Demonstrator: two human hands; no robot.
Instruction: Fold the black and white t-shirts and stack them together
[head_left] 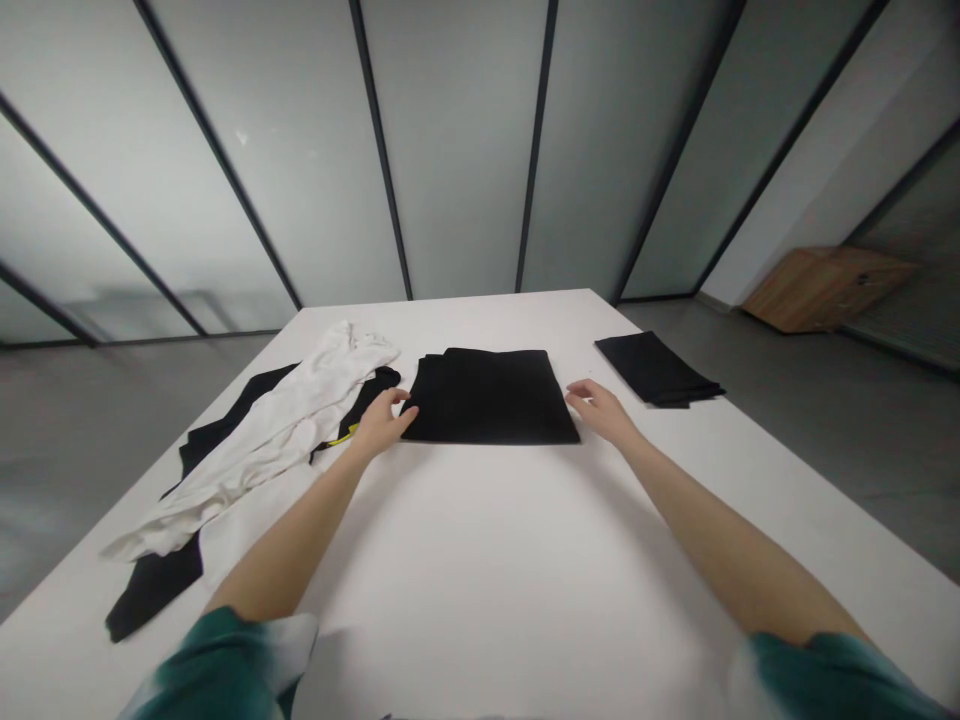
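A flat black rectangle that looks like folded cloth (491,400) lies in front of me, its near edge straight and its far left corner uneven in layers. My left hand (384,422) is at its left edge, thumb and fingers apart, the fingertips touching or just over the edge. Beside the right edge is my right hand (600,408), fingers loosely bent and apart with nothing visible in them; whether they touch the cloth I cannot tell. Just left of my left hand, a small yellow strip (343,436) shows on dark cloth.
On the left of the white table (480,560) lies a crumpled white garment (277,440) over black clothing (161,585). A folded black stack (658,368) rests near the right edge. Frosted glass panels stand behind, and a wooden cabinet (825,288) is on the floor to the right.
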